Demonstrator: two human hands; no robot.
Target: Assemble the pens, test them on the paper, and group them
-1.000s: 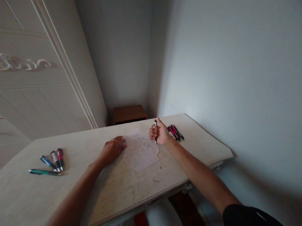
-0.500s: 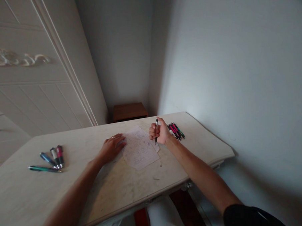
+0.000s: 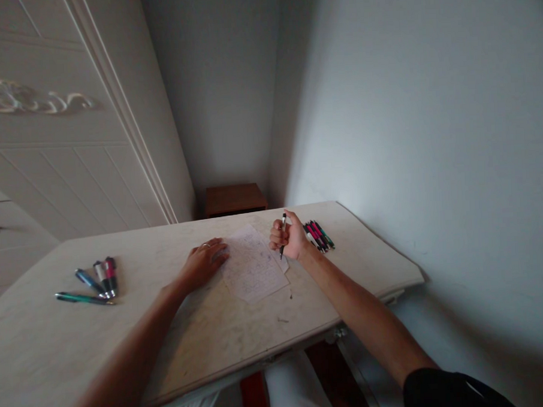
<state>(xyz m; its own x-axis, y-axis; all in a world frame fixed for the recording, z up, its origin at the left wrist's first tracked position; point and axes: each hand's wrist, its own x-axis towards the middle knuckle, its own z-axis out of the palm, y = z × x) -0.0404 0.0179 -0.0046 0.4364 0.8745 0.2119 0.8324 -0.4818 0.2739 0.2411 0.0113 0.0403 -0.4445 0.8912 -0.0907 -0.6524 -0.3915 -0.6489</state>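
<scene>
My right hand (image 3: 293, 237) is closed around a pen (image 3: 283, 223), held upright with its tip pointing down and the thumb near its top end. Below and left of that fist lie sheets of paper (image 3: 256, 273) covered in handwriting, one partly over another. My left hand (image 3: 206, 260) rests flat with fingers extended on the left edge of the paper; a ring shows on one finger. Just right of my right hand lies a row of several pens (image 3: 318, 235) in pink, black, green and white, partly hidden by the hand.
On the left of the white table (image 3: 179, 351) lie a green pen (image 3: 84, 298), a blue pen (image 3: 89, 282) and a pink pen (image 3: 111, 274) beside a whitish one. A pale wall borders the right side. A cabinet (image 3: 73, 188) stands behind left, a brown wooden piece (image 3: 235, 198) behind.
The view has shifted very slightly. Both hands keep nearly the same places, and the pen stays in my right fist.
</scene>
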